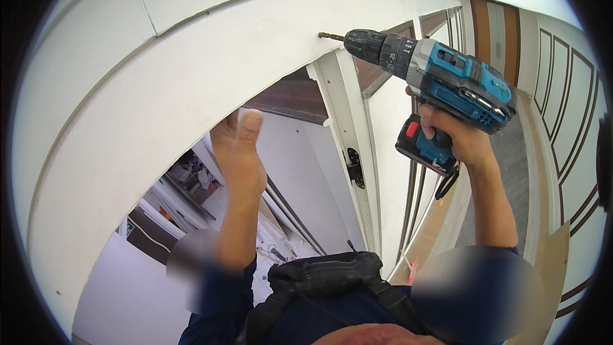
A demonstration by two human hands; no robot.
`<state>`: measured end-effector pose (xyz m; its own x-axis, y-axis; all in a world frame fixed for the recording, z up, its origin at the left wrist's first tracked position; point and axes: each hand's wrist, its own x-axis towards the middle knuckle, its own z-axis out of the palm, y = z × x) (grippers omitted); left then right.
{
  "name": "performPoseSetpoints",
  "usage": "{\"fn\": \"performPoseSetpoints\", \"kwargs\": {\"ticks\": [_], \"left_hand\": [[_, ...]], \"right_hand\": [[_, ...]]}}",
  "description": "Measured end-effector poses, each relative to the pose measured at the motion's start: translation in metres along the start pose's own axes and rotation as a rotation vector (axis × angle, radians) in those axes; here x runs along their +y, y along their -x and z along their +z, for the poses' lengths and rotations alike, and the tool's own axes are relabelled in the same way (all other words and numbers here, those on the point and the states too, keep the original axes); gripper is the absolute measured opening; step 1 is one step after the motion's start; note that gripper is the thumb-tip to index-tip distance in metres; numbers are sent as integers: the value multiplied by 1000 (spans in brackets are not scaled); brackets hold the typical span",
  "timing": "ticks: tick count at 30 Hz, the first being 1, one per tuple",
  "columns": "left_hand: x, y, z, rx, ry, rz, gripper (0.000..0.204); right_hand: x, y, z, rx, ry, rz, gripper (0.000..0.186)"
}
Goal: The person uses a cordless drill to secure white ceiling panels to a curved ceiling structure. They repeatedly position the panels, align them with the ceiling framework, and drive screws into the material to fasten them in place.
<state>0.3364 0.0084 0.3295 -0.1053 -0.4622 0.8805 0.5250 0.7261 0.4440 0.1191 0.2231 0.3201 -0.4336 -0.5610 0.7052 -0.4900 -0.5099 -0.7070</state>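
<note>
My right hand (pixel 456 137) is wrapped around the grip of a blue and black cordless drill (pixel 460 80), held level at the upper right. A dark drill bit (pixel 331 36) points left from its chuck, the tip over the white panel (pixel 211 57); whether it touches is unclear. Below the grip sits a black battery with a red button (pixel 412 129). My left hand (pixel 239 144) is raised at the panel's lower edge. Its thumb stands apart and the fingers reach up, their tips partly hidden at that edge. It holds nothing that I can see.
A white door frame (pixel 348 121) with a black hinge (pixel 355 168) stands between my hands. Tools lie on the floor (pixel 271 243) beneath the opening. Items fill a shelf (pixel 195 179) beyond it. At right are a grey-floored passage (pixel 504 179) and white panels with dark strips (pixel 565 83).
</note>
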Motion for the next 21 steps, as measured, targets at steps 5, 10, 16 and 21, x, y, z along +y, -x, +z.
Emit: {"fn": "performPoseSetpoints", "kwargs": {"ticks": [5, 10, 16, 21], "left_hand": [[6, -7, 9, 31, 260, -37, 67], [5, -12, 33, 207, 467, 40, 44], [2, -16, 38, 242, 422, 74, 42], [-1, -16, 36, 231, 359, 60, 39]], "right_hand": [[-7, -4, -11, -56, 54, 0, 6], [-17, -13, -17, -101, 95, -22, 12], [-25, -24, -36, -150, 256, -48, 20], [-36, -39, -47, -54, 515, -131, 7]]}}
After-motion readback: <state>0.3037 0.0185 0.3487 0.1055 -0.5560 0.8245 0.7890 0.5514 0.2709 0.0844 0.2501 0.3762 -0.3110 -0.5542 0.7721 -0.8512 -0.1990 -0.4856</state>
